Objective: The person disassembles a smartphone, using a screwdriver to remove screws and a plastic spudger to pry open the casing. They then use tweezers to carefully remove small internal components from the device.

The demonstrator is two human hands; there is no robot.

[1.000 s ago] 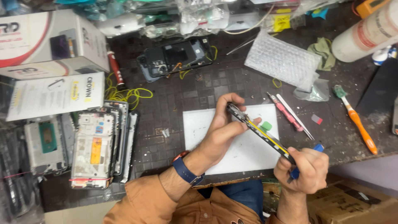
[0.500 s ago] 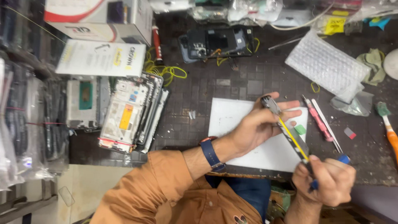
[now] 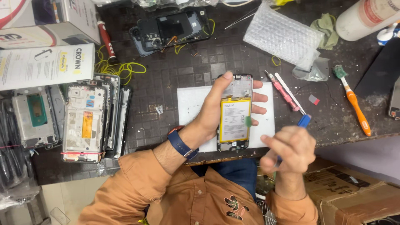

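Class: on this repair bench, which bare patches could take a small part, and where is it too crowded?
Free: the dark mat between the yellow wire and the white sheet; also between the pink tool and the orange brush. Crowded: the stacked phone frames and boxes far left.

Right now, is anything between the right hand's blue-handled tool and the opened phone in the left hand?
Nothing visible. The right hand holds the blue-handled tool just beside the opened phone, which the left hand grips; only bare white mat shows in the gap.
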